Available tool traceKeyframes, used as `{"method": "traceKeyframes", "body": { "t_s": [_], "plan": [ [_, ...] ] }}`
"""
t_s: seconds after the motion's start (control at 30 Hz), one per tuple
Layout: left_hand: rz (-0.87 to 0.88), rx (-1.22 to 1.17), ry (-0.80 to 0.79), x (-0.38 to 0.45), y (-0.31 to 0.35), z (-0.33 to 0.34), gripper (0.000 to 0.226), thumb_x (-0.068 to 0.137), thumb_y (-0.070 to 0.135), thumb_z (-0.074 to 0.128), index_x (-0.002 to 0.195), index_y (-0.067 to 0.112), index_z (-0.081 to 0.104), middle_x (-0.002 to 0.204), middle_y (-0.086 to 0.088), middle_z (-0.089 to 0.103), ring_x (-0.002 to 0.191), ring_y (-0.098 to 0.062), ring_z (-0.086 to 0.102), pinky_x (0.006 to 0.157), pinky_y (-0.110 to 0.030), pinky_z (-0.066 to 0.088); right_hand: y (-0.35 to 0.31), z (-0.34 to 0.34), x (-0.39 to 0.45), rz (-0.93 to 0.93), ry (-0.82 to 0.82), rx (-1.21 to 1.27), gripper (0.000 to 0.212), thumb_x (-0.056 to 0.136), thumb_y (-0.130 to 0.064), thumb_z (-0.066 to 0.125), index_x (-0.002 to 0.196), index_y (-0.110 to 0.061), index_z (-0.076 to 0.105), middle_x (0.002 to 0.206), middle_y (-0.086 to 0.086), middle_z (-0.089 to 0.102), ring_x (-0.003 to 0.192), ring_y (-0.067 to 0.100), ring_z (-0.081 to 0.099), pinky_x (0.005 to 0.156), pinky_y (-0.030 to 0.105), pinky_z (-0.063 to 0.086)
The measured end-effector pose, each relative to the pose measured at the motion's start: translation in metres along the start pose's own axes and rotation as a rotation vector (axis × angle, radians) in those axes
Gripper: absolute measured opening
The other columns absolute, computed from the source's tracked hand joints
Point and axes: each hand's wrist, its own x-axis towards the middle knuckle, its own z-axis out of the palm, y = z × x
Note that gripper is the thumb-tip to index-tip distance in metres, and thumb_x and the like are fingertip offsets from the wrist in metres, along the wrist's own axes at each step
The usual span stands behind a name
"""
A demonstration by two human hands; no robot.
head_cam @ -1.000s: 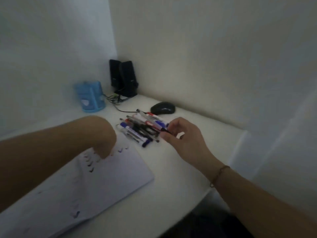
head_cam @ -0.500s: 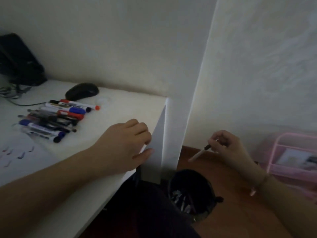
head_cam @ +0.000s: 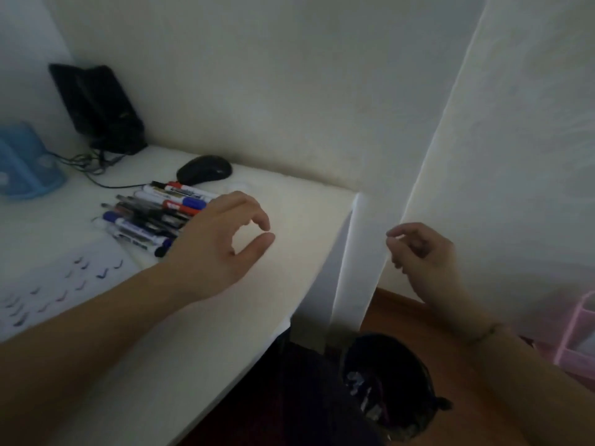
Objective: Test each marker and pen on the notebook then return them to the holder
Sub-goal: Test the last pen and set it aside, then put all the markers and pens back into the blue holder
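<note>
A pile of several markers and pens (head_cam: 151,214) lies on the white desk (head_cam: 225,317). My left hand (head_cam: 219,243) hovers just right of the pile, fingers loosely curved, thumb and forefinger nearly meeting, with nothing in it. The open notebook (head_cam: 58,284) with rows of dark test ticks sits at the lower left. The blue holder (head_cam: 22,165) stands at the far left edge. My right hand (head_cam: 421,255) hangs in the air beyond the desk's right edge, fingers loosely curled and empty.
A black mouse (head_cam: 204,170) and black speakers (head_cam: 99,107) with cables sit at the back of the desk. On the wooden floor below my right hand stands a black bin (head_cam: 389,381) with items inside. A pink wire basket (head_cam: 579,342) is at the right.
The pen that my right hand held over the bin half a second ago is no longer in it. My left hand has left the desk edge and moved toward the pile.
</note>
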Motion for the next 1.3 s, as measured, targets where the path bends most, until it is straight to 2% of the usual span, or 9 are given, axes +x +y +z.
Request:
{"method": "traceKeyframes", "body": {
  "t_s": [0.13,0.23,0.4,0.53,0.63,0.93,1.03,1.13,1.3],
  "plan": [
    [-0.128,0.254,0.013,-0.041,-0.032,-0.037,0.03,0.086,0.045,0.049,0.1,0.022,0.06,0.106,0.006,0.056,0.094,-0.013,0.053,0.08,-0.028,0.044,-0.058,0.065,0.012,-0.148,-0.129,0.101,0.012,0.084,-0.012,0.068,0.083,-0.023,0.065,0.06,0.005,0.062,0.054,0.022,0.055,0.054,0.03,0.045],
    [-0.334,0.403,-0.054,-0.08,-0.054,-0.062,0.04,0.081,0.05,0.046,0.106,0.022,0.06,0.113,0.0,0.056,0.096,-0.022,0.056,0.08,-0.038,0.048,-0.1,0.12,0.013,-0.395,-0.394,-0.065,0.011,0.083,-0.031,0.068,0.093,-0.029,0.064,0.074,-0.007,0.064,0.066,0.009,0.058,0.062,0.021,0.045],
    [-0.671,0.568,-0.106,-0.149,-0.086,-0.111,0.061,0.077,0.063,0.034,0.114,0.022,0.058,0.121,-0.003,0.054,0.101,-0.028,0.056,0.082,-0.042,0.047,-0.144,0.188,-0.007,-0.883,-0.982,-0.587,0.066,0.07,-0.08,0.05,0.123,-0.042,0.047,0.122,-0.017,0.049,0.108,0.007,0.047,0.087,0.027,0.043],
    [-0.877,0.505,-0.075,-0.193,-0.11,-0.148,0.073,0.074,0.072,0.027,0.114,0.021,0.06,0.117,0.0,0.057,0.104,-0.027,0.053,0.086,-0.041,0.047,-0.146,0.211,-0.018,-0.969,-1.066,-0.48,0.062,0.071,-0.08,0.05,0.12,-0.042,0.049,0.123,-0.018,0.047,0.105,0.009,0.048,0.086,0.033,0.046],
    [-0.938,0.498,-0.096,-0.203,-0.128,-0.167,0.047,0.085,0.065,0.039,0.106,0.028,0.061,0.106,0.005,0.059,0.098,-0.02,0.054,0.085,-0.037,0.047,-0.147,0.231,-0.021,-1.028,-0.969,-0.455,0.053,0.076,-0.078,0.047,0.114,-0.041,0.054,0.119,-0.021,0.051,0.099,0.007,0.051,0.08,0.031,0.049],
    [-1.353,0.316,0.007,-0.243,-0.153,-0.251,0.064,0.07,0.077,0.031,0.092,0.027,0.063,0.084,0.001,0.067,0.074,-0.018,0.062,0.078,-0.032,0.047,-0.159,0.297,-0.027,-0.83,-1.036,-0.31,0.049,0.078,-0.068,0.053,0.116,-0.037,0.055,0.121,-0.024,0.044,0.113,-0.001,0.043,0.096,0.027,0.042],
    [-1.378,-0.153,0.426,-0.247,-0.145,-0.278,0.065,0.073,0.079,0.044,0.094,0.022,0.069,0.091,-0.017,0.068,0.081,-0.032,0.063,0.081,-0.043,0.047,-0.151,0.297,-0.03,-0.811,-1.01,-0.276,0.047,0.079,-0.069,0.053,0.115,-0.039,0.056,0.123,-0.028,0.044,0.117,-0.003,0.041,0.101,0.023,0.038],
    [-1.137,-0.813,0.696,-0.233,-0.132,-0.281,0.079,0.061,0.081,0.053,0.11,0.02,0.065,0.093,-0.022,0.066,0.075,-0.033,0.062,0.067,-0.04,0.05,-0.157,0.292,-0.031,-0.75,-0.995,-0.277,0.048,0.075,-0.068,0.059,0.118,-0.056,0.042,0.123,-0.043,0.034,0.117,-0.015,0.035,0.1,0.013,0.034],
    [-0.973,-0.43,0.262,-0.189,-0.117,-0.211,0.084,0.057,0.082,0.063,0.122,0.03,0.049,0.112,0.003,0.067,0.092,-0.018,0.066,0.075,-0.033,0.053,-0.173,0.278,-0.032,-0.461,-1.039,-0.183,0.099,0.059,-0.056,0.079,0.131,-0.064,0.012,0.115,-0.051,0.029,0.092,-0.007,0.05,0.081,0.015,0.048]
  ]
}}
